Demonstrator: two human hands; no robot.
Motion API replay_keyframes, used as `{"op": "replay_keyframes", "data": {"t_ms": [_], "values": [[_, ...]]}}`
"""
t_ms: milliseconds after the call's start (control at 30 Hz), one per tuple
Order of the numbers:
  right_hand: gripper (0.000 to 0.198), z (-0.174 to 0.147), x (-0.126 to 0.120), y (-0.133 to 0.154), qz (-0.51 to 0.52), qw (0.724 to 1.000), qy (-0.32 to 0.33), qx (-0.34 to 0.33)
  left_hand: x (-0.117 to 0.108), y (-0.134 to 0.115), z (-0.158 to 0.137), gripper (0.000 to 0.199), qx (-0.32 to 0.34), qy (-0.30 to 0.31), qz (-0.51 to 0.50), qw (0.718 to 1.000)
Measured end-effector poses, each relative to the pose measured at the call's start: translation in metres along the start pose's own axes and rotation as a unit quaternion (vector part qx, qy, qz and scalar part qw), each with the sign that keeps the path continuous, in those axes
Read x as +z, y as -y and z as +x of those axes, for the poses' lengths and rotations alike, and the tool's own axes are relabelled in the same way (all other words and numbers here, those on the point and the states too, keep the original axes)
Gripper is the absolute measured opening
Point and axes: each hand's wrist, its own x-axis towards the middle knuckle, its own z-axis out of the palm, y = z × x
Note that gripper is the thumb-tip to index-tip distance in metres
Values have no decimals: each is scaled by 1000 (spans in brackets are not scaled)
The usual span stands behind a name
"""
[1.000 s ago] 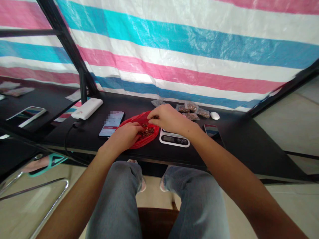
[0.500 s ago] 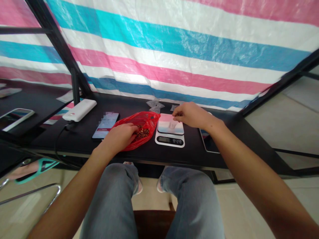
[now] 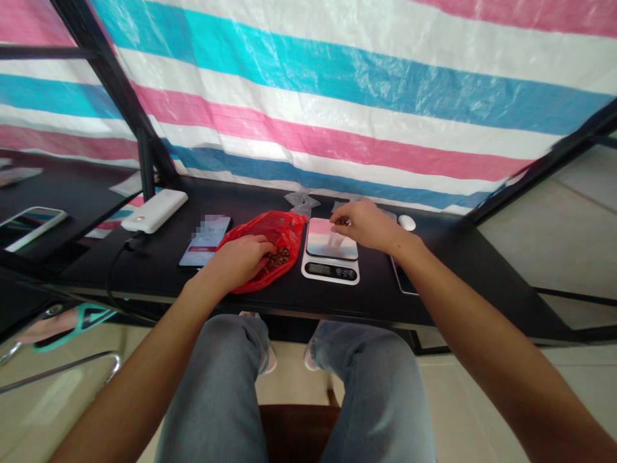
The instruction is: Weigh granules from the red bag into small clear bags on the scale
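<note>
My left hand (image 3: pixel 244 258) reaches into an open red plastic bag (image 3: pixel 284 224). Its fingers are curled together at the small brown pieces (image 3: pixel 278 258) inside, which look like dried seeds or pods; its fingertips are partly hidden. To the right of the bag stands a white kitchen scale (image 3: pixel 332 279) with a shiny, reflective plate (image 3: pixel 321 247). Over the back right of that plate, my right hand (image 3: pixel 364 224) is closed, with a few small brown pieces showing between thumb and fingers. The reflection of this hand shows on the plate.
A phone (image 3: pixel 206 247) lies left of the bag, near a white power bank (image 3: pixel 155 212) with a cable. Clear plastic packets (image 3: pixel 301 202) lie behind the scale. Beyond my right hand are a white round object (image 3: pixel 407 222) and a dark device (image 3: pixel 403 278). Striped sheeting (image 3: pixel 308 109) hangs behind.
My right hand has shifted slightly left, and brown pieces now show in its fingers. The white round object behind my right wrist has come into view. My left hand stays in the bag.
</note>
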Motion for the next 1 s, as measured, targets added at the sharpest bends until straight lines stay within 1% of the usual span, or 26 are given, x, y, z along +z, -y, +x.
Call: {"op": "replay_keyframes", "data": {"t_ms": [167, 400, 600, 767, 833, 900, 967, 1000], "values": [[12, -2, 3, -4, 11, 1000, -19, -17, 0, 2, 2, 36, -2, 0, -11, 1000], [11, -1, 3, -8, 32, 999, -24, -15, -2, 4, 7, 32, 1, 11, -8, 1000], [10, -4, 5, -11, 33, 999, -30, -24, 0, 11, 7, 23, 6, -11, -20, 1000], [17, -6, 3, -6, 54, 998, -39, -20, -4, 10, 6, 24, 12, -5, -12, 1000], [17, -8, 1, -4, 61, 996, -54, -19, -9, 8, 6, 27, 18, 5, -6, 1000], [16, -12, 0, -2, 91, 992, -85, -15, -14, 7, 7, 29, 20, 9, -4, 1000], [16, -17, 1, -2, 151, 979, -134, -2, -19, 8, 8, 29, 15, 1, -1, 1000], [16, -21, 3, -3, 188, 968, -165, 11, -21, 9, 8, 29, 14, -7, 0, 1000]]}}
